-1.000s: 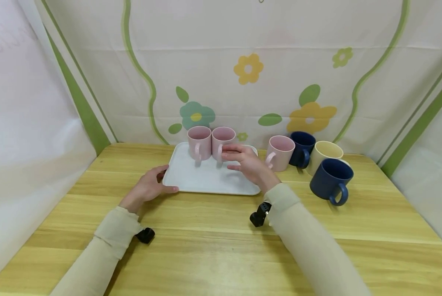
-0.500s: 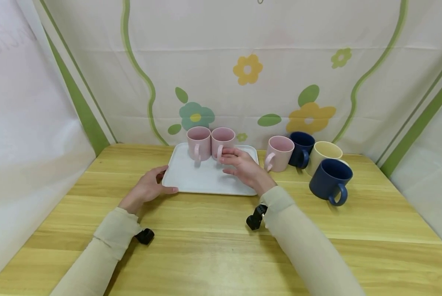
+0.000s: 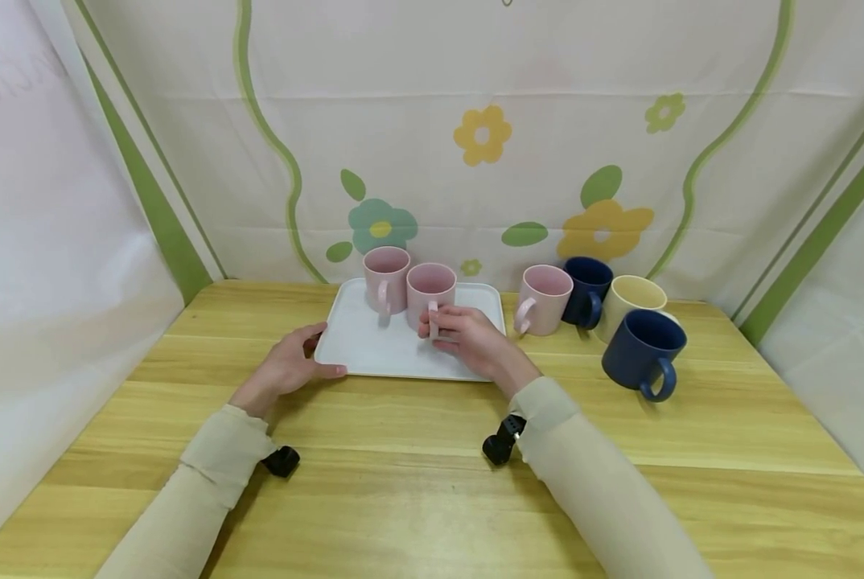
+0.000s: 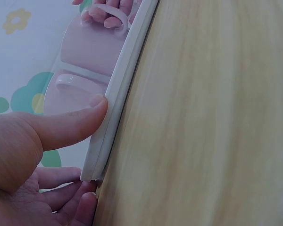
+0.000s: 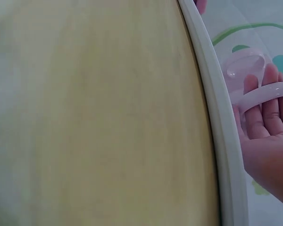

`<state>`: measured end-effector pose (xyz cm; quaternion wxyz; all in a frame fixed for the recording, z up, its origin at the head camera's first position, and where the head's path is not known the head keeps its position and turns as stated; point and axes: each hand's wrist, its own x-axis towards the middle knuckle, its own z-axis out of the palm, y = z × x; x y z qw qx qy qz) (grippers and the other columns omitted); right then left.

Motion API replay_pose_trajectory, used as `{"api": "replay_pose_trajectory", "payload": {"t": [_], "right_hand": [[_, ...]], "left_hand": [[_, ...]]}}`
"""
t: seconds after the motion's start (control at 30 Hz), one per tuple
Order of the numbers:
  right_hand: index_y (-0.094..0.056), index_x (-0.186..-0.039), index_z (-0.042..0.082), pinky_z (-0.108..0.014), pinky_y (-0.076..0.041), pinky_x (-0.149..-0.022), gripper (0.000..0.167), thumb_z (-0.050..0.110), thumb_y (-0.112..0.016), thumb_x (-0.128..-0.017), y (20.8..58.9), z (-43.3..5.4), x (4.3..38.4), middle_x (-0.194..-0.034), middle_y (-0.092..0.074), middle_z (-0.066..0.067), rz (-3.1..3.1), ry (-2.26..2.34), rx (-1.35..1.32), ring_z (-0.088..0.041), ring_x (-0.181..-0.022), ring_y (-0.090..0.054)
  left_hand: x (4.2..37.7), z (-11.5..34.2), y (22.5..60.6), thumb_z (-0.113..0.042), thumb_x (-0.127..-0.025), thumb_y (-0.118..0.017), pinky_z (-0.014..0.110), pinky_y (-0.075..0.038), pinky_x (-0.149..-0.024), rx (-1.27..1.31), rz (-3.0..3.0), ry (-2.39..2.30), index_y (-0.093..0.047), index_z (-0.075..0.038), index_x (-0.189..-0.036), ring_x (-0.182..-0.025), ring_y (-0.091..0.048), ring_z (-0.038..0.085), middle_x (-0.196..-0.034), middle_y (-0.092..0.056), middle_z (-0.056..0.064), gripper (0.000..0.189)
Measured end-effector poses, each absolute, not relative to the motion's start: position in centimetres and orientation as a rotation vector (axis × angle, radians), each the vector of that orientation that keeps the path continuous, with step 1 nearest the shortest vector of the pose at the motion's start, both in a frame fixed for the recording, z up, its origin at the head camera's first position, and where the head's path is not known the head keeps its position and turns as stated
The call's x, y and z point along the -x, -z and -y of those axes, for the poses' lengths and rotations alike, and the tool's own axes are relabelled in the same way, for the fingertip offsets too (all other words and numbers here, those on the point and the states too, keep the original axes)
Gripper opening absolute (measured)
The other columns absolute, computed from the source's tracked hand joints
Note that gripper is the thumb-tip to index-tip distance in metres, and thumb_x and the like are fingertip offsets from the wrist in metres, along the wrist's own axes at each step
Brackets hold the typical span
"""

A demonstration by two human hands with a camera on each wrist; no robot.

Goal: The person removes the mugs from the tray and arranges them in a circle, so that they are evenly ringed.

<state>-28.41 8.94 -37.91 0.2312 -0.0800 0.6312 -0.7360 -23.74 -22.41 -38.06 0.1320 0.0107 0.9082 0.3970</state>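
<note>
In the head view, two pink mugs stand on a white rectangular tray (image 3: 374, 354). My right hand (image 3: 475, 342) holds the right-hand pink mug (image 3: 419, 301) by its handle. The right wrist view shows several fingers passing behind the curved handle (image 5: 264, 96). The other pink mug (image 3: 396, 293) sits just behind and to the left of it, handle facing me. My left hand (image 3: 287, 362) grips the tray's near left corner. In the left wrist view its thumb (image 4: 73, 127) lies along the front rim, while the fingers curl against the side.
Right of the tray, a third pink mug (image 3: 548, 310) stands beside a navy mug (image 3: 579, 293). A cream mug (image 3: 623, 301) and a second navy mug (image 3: 635, 354) are further right. All rest on a wooden table (image 3: 403, 466), backed by a flowered cloth (image 3: 403, 145).
My right hand has gone from hovering open by the right-hand pink mug to holding its handle. That mug has shifted toward me on the tray. The left hand stays at the corner.
</note>
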Motion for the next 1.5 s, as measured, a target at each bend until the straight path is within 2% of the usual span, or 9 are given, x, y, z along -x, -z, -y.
{"api": "replay_pose_trajectory", "payload": {"t": [0.2,0.47,0.67,0.97,1.17,1.33,1.5], "right_hand": [[-0.067,-0.105,0.008,-0.037,-0.047,-0.104,0.023,0.024,-0.052,-0.112,37.6,-8.6,27.8,-0.092,-0.071,0.0,-1.753,2.01,0.199,-0.013,-0.095,-0.069],[-0.069,-0.103,0.004,-0.027,-0.056,-0.092,0.026,0.023,-0.053,-0.112,37.5,-8.5,27.0,-0.089,-0.071,-0.001,-1.786,2.008,0.154,-0.013,-0.085,-0.07],[-0.07,-0.113,-0.005,-0.029,-0.061,-0.09,0.027,0.019,-0.058,-0.109,37.5,-8.5,26.3,-0.089,-0.075,-0.002,-1.818,2.028,0.136,-0.014,-0.084,-0.075],[-0.07,-0.111,-0.008,-0.03,-0.063,-0.087,0.028,0.017,-0.059,-0.109,37.0,-8.5,25.1,-0.085,-0.077,-0.003,-1.823,2.142,0.084,-0.015,-0.081,-0.077],[-0.068,-0.117,-0.014,-0.027,-0.062,-0.085,0.033,0.016,-0.058,-0.109,36.4,-8.9,23.9,-0.085,-0.077,-0.002,-1.845,2.185,0.059,-0.014,-0.083,-0.078],[-0.067,-0.122,-0.016,-0.026,-0.061,-0.088,0.039,0.02,-0.058,-0.11,35.7,-9.8,22.7,-0.087,-0.078,-0.001,-1.901,2.166,0.074,-0.012,-0.087,-0.078],[-0.069,-0.118,-0.015,-0.027,-0.062,-0.09,0.04,0.023,-0.061,-0.109,35.0,-11.2,21.4,-0.086,-0.079,-0.001,-1.933,2.187,0.06,-0.013,-0.088,-0.078]], "left_hand": [[23.8,22.5,38.1,-0.032,-0.092,-0.084,0.061,-0.033,-0.125,-0.027,-2.631,-1.163,-0.022,0.001,-0.168,-0.145,-0.042,0.044,-0.163,-0.041,0.03,0.103],[23.7,22.4,38.1,-0.032,-0.092,-0.084,0.061,-0.035,-0.123,-0.034,-2.632,-1.166,-0.022,0.001,-0.168,-0.14,-0.045,0.043,-0.16,-0.043,0.031,0.103],[23.5,22.6,38.0,-0.032,-0.092,-0.084,0.061,-0.034,-0.124,-0.035,-2.635,-1.157,-0.022,0.002,-0.167,-0.142,-0.043,0.044,-0.161,-0.041,0.031,0.103],[23.5,22.7,38.1,-0.033,-0.093,-0.084,0.061,-0.033,-0.125,-0.038,-2.64,-1.153,-0.022,0.002,-0.167,-0.144,-0.043,0.044,-0.163,-0.04,0.032,0.103],[23.4,22.8,38.1,-0.032,-0.093,-0.084,0.061,-0.034,-0.124,-0.032,-2.64,-1.154,-0.022,0.002,-0.167,-0.143,-0.044,0.044,-0.162,-0.041,0.032,0.102],[23.4,22.9,38.1,-0.031,-0.093,-0.084,0.06,-0.036,-0.123,-0.036,-2.645,-1.149,-0.022,0.003,-0.167,-0.141,-0.045,0.044,-0.16,-0.043,0.032,0.103],[23.4,22.8,38.1,-0.031,-0.093,-0.084,0.06,-0.035,-0.123,-0.05,-2.641,-1.162,-0.022,0.003,-0.167,-0.143,-0.044,0.044,-0.162,-0.042,0.032,0.103]]}}
